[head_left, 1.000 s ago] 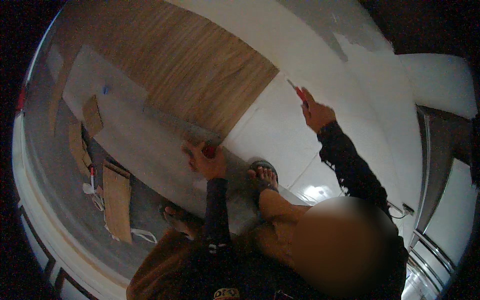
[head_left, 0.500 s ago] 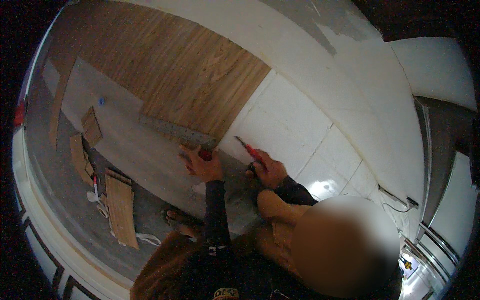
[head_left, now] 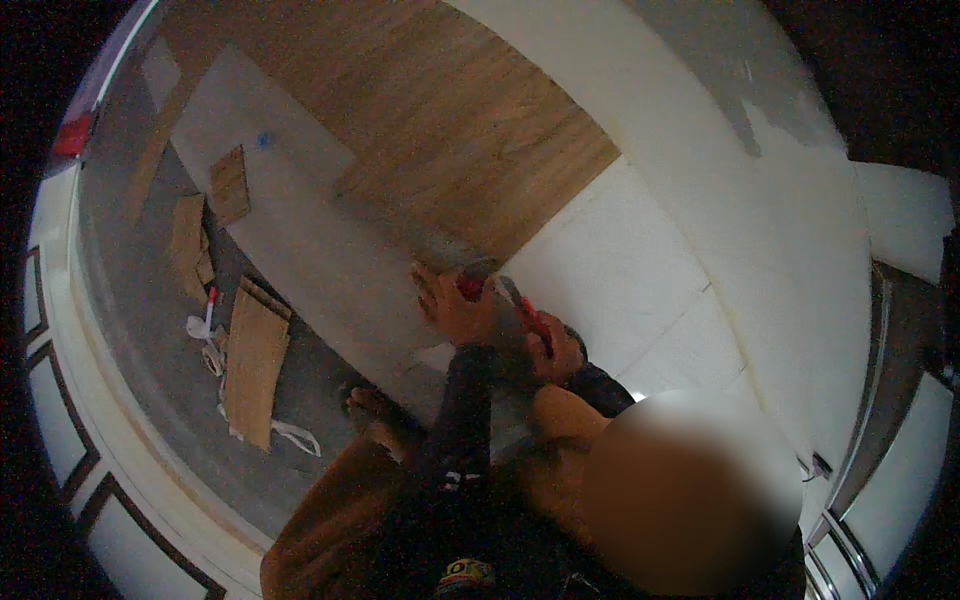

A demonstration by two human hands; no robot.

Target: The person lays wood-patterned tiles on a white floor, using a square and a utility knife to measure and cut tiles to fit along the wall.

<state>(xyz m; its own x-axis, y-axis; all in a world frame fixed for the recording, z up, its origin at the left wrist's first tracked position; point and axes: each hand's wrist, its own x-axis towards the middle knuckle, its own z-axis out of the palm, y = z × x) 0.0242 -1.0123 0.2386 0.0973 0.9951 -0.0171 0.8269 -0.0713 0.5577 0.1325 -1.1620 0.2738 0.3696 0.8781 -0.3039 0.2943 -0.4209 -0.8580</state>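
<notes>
A red-handled utility knife (head_left: 534, 320) with a dark, narrow front end is in my right hand (head_left: 558, 352), fingers wrapped round the handle. Its tip points up and left, close to my left hand (head_left: 462, 312). Between the thumb and fingers of that left hand sits a small red object (head_left: 470, 287), too blurred to name. Just beyond the left hand, a grey speckled strip (head_left: 445, 243) runs along the edge of the wood-look floor planks (head_left: 450, 130). Motion smears both hands somewhat.
White floor tiles (head_left: 620, 250) lie to the right, below a pale wall (head_left: 700, 170). Cut plank pieces (head_left: 258, 360) rest at left, beside white strips (head_left: 297, 437) and a red-and-white tool (head_left: 211, 300). A small blue item (head_left: 263, 141) is farther off. My bare foot (head_left: 375, 412) is near.
The view has shifted, so the floor appears displaced. The knife in my right hand has come closer to my left hand and the plank edge. The left hand still has the red object.
</notes>
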